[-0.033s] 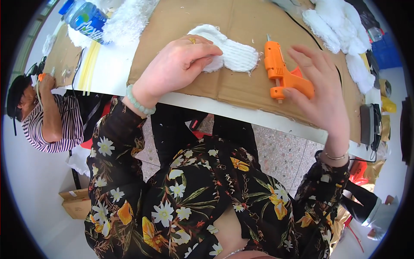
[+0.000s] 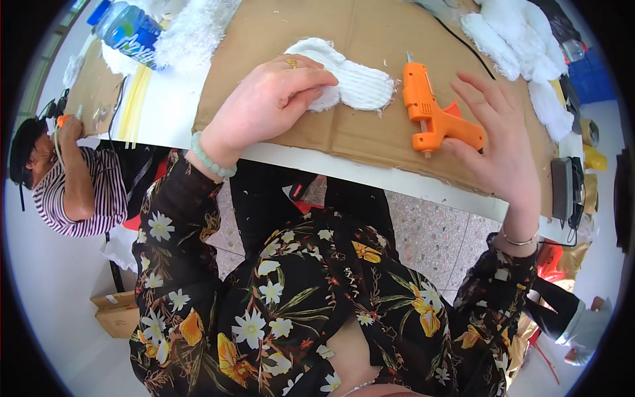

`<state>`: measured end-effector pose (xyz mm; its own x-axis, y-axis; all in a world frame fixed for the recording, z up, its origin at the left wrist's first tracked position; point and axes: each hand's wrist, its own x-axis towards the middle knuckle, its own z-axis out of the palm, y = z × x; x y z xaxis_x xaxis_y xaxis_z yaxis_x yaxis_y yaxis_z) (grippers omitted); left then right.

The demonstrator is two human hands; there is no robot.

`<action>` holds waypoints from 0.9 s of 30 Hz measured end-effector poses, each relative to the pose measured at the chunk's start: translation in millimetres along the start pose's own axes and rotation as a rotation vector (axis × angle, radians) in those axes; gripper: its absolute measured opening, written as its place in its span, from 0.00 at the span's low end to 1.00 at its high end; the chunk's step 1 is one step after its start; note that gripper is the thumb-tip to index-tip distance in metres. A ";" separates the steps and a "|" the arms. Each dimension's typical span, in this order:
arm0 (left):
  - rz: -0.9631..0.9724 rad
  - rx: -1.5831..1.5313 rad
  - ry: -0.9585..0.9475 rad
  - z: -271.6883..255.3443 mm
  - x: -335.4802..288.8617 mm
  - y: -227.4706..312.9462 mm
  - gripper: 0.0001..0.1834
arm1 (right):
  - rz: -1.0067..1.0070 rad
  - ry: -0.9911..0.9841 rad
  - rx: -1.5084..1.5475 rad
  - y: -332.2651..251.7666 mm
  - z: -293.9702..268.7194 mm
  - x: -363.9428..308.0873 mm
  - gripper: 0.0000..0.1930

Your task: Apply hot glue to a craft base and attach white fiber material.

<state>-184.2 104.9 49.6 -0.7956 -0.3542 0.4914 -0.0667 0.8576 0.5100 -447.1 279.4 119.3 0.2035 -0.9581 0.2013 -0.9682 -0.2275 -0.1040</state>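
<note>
A white fluffy sole-shaped piece (image 2: 360, 85) lies on a brown cardboard sheet (image 2: 278, 33) that covers the table. My left hand (image 2: 264, 106) rests on its left end, fingers curled down and gripping the plush. An orange glue gun (image 2: 433, 109) lies on the cardboard just right of the piece, nozzle pointing away from me. My right hand (image 2: 503, 145) is beside the gun's handle with its fingers spread. The palm is at the handle's end and holds nothing.
A blue-capped water bottle (image 2: 126, 30) and white fluffy fabric (image 2: 198, 26) lie at the far left. Yellow sticks (image 2: 135, 106) lie below them. A pile of white plush pieces (image 2: 522, 46) sits at the far right. Another person in a striped top (image 2: 79, 192) sits at left.
</note>
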 end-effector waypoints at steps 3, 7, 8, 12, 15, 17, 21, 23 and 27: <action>0.007 0.016 -0.021 2.0 -0.5 -2.0 0.09 | 0.129 -0.147 -0.025 16.6 -1.9 -20.0 0.37; 0.039 0.026 0.002 4.5 -0.2 -2.2 0.09 | 0.212 -0.203 0.103 17.2 6.7 -24.9 0.38; 0.024 0.037 0.006 2.9 -1.5 -1.4 0.08 | 0.214 -0.197 0.083 16.5 8.0 -21.6 0.38; 0.033 0.043 0.027 2.8 -1.2 0.2 0.08 | 0.140 -0.141 0.082 15.6 7.1 -12.6 0.36; 0.044 0.073 -0.002 -0.3 -0.1 2.4 0.08 | 0.012 -0.106 0.052 19.9 11.4 -6.7 0.33; 0.025 0.057 -0.019 1.5 -3.8 0.8 0.08 | 0.000 -0.166 0.128 20.2 15.0 -3.9 0.29; 0.044 0.117 0.006 2.5 -4.7 0.9 0.08 | 0.039 -0.240 0.176 21.7 11.0 -4.6 0.27; 0.058 0.157 -0.011 2.2 -7.1 -0.5 0.09 | 0.040 -0.231 0.160 23.9 8.1 -6.6 0.27; 0.063 0.187 -0.025 2.5 -8.7 3.0 0.10 | 0.120 -0.180 0.366 39.5 -13.5 -21.0 0.25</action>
<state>-179.0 111.4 45.1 -0.8162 -0.2905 0.4995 -0.1255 0.9329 0.3375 -491.6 292.9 124.2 0.1462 -0.9892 -0.0028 -0.8777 -0.1284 -0.4616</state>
